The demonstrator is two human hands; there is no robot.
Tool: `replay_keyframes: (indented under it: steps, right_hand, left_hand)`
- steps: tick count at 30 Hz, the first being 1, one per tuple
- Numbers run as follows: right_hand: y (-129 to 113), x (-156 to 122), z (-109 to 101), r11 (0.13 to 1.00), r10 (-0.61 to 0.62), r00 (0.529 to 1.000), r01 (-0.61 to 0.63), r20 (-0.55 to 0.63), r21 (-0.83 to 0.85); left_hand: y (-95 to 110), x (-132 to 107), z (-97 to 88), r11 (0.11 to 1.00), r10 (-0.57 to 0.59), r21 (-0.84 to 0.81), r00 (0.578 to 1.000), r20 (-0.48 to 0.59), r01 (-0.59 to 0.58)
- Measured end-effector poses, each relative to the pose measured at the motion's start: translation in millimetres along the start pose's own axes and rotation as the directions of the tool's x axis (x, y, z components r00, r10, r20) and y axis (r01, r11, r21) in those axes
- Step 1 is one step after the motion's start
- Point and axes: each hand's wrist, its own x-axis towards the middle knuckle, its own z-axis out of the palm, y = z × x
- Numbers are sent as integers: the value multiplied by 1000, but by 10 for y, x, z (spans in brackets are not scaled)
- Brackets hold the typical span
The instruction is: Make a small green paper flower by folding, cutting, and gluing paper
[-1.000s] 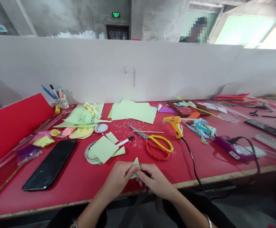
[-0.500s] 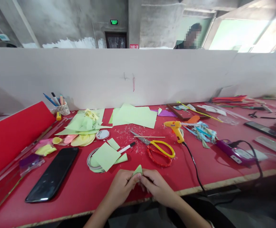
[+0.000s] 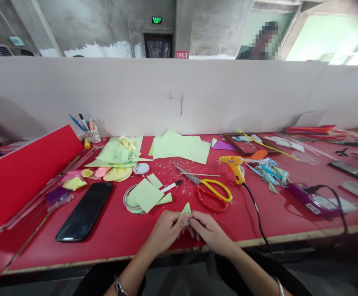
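Between left hand (image 3: 168, 228) and right hand (image 3: 210, 231), 1 paper piece (image 3: 186, 209) is near the table's (image 3: 142, 238) front edge. Behind it, rightward, lie scissors (image 3: 199, 180), with a glue gun (image 3: 236, 167) to their right. Left of the scissors, a paper square (image 3: 148, 195) lies on a tape roll (image 3: 125, 200) (a marker (image 3: 170, 187) just beside the square); further left, a phone (image 3: 84, 211). Paper sheets (image 3: 181, 146) lie farther back, before a partition (image 3: 135, 90).

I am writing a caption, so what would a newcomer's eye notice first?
Probably the broad red tabletop across the picture. Near its front edge, the left hand and right hand hold a pointed pale green paper. Beyond them lie metal scissors with red and yellow handles, left of a yellow plastic glue gun.
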Motion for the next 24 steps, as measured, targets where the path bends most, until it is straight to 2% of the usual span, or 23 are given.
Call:
replay_keyframes:
  steps: [3, 8, 13, 18, 24]
  right_hand:
    - [34, 3, -10, 1000, 14, 1000, -14, 4, 22]
    - [-16, 9, -22, 1000, 20, 1000, -20, 6, 24]
    - [-67, 5, -10, 1000, -3, 1000, 3, -7, -12]
    - [-41, 5, 6, 1000, -10, 998, 9, -55, -11]
    - [-9, 8, -2, 1000, -7, 999, 7, -43, 12]
  left_hand:
    - [-26, 18, 12, 999, 42, 10, 999, 4, -42]
    - [-61, 35, 29, 998, -1, 57, 1000, 1, 1]
    - [-65, 9, 21, 994, 12, 105, 1000, -15, -10]
    - [-62, 3, 27, 999, 26, 29, 1000, -11, -25]
    - [-62, 10, 28, 999, 32, -33, 999, -7, -32]
